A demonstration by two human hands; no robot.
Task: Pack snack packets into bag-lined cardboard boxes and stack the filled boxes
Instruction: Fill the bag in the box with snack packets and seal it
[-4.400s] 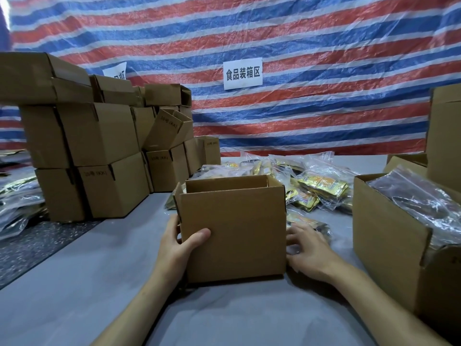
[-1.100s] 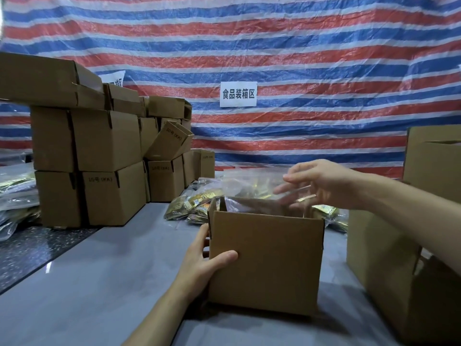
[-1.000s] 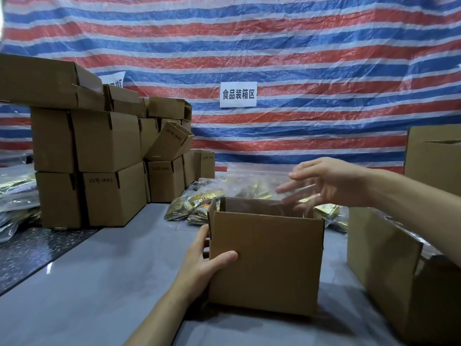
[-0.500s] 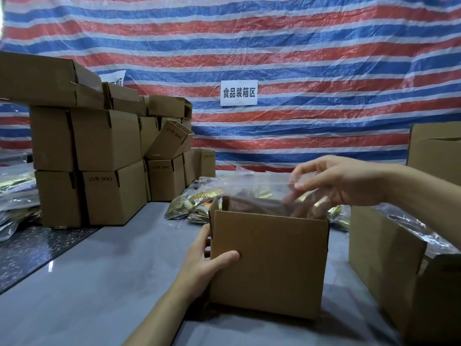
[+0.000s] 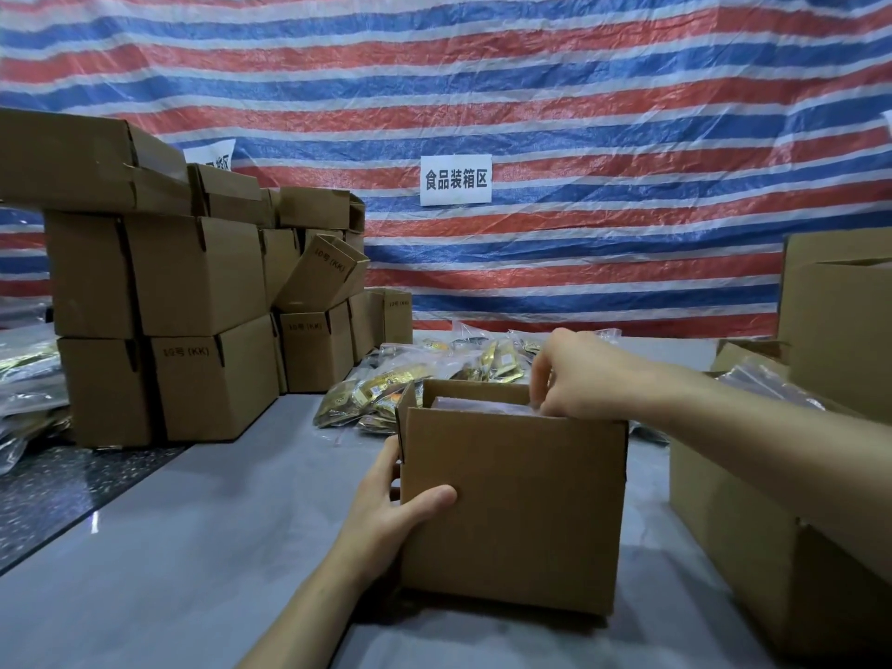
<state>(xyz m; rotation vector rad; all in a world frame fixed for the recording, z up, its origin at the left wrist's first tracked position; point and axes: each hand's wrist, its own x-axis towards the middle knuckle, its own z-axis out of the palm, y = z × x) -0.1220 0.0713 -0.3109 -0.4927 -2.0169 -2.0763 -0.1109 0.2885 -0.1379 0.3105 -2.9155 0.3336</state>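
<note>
An open cardboard box (image 5: 511, 504) stands on the grey table in front of me. My left hand (image 5: 393, 511) grips its left front corner, thumb across the front face. My right hand (image 5: 574, 374) reaches down into the box's right rear corner, fingers curled on the clear plastic bag (image 5: 475, 406) that lies inside. Only the bag's top edge shows above the rim. A heap of gold snack packets (image 5: 386, 388) in clear bags lies just behind the box.
Stacked closed cardboard boxes (image 5: 193, 325) fill the left side of the table. A larger open box (image 5: 753, 538) with plastic in it stands at the right, with another box (image 5: 840, 325) above it. A striped tarp with a white sign (image 5: 456, 180) hangs behind.
My right hand has dropped from above the box into its right rear corner, pushing the clear bag down inside. My left hand keeps its hold on the box's corner.
</note>
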